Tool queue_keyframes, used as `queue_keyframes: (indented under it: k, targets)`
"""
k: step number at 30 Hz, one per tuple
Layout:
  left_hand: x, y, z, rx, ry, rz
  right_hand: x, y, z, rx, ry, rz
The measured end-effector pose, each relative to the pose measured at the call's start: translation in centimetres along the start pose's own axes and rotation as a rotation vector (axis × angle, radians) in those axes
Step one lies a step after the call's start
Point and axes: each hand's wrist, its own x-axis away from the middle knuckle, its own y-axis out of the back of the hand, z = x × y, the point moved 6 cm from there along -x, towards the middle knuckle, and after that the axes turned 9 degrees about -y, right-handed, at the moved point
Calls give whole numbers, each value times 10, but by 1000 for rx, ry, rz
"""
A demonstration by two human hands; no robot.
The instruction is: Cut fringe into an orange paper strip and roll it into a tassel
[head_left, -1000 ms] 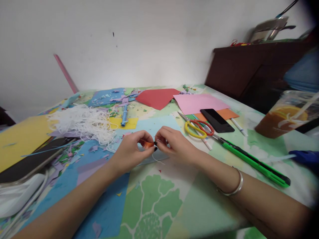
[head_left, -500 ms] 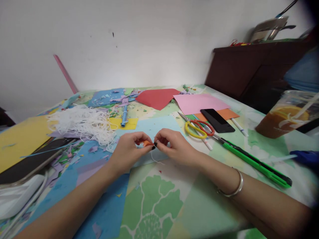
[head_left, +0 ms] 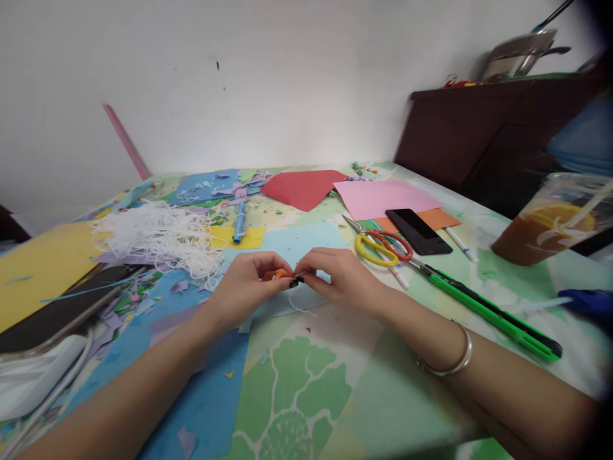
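Observation:
Both hands meet above the middle of the table, fingertips touching or nearly so. My left hand (head_left: 246, 284) pinches a small orange piece (head_left: 282, 274), mostly hidden by its fingers. Thumb and forefinger of my right hand (head_left: 338, 275) are pressed together on a thin white string. A loose end of that white string (head_left: 301, 311) hangs below the fingertips. Beneath the hands lies light blue paper (head_left: 306, 237). Yellow-and-red-handled scissors (head_left: 376, 249) rest just beyond the right hand.
White tangled string (head_left: 160, 239), a dark phone (head_left: 71, 300) and paper scraps lie left. On the right are a black phone (head_left: 418, 231), a green cutter (head_left: 488, 310) and a drink cup (head_left: 546, 220). Red paper (head_left: 306, 187) and pink paper (head_left: 387, 198) lie farther back.
The right hand's fingers have shifted slightly left against the left fingertips. The orange piece has turned a little, and the hanging string has barely moved.

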Motion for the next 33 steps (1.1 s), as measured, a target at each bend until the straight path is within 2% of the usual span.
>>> queue_keyframes:
  k: [11,17,22,27,33]
  targets:
    - [0,-4,2,176,32,42,0,1,-1,-18,-11,13]
    - [2,-10,9,455,114,89,-1,10,-1,-193,-18,-69]
    - [5,-17,11,621,194,150,-1,13,0,-339,-14,-66]
    - [4,-18,10,631,195,152,-1,13,1,-415,-53,-47]
    - [5,-18,9,568,169,150,-1,11,-1,-385,-78,-32]
